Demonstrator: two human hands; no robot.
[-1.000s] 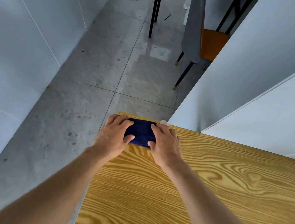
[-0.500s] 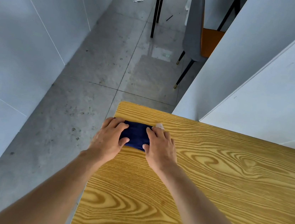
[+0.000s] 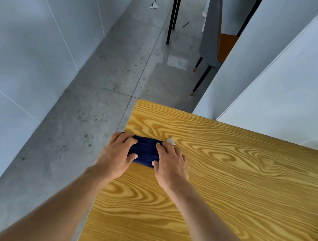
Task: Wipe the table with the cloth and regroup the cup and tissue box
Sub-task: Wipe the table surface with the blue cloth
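A folded dark blue cloth [image 3: 144, 152] lies flat on the yellow wood-grain table [image 3: 227, 178], near its left edge and some way back from the far corner. My left hand [image 3: 116, 155] presses on the cloth's left end and my right hand [image 3: 170, 165] presses on its right end, fingers spread over it. A small white scrap [image 3: 170, 141] lies on the table just beyond my right fingertips. Neither cup nor tissue box is in view.
White panels [image 3: 278, 85] stand against the table's far right side. Left of the table is grey tiled floor [image 3: 97, 92] and a pale wall [image 3: 23, 43]. A grey and orange chair [image 3: 216, 39] and black table legs [image 3: 174, 12] stand farther back.
Both hands have slid the cloth back toward me from the far corner of the table. More bare wood now shows beyond it. The white scrap has stayed beside my right fingertips.
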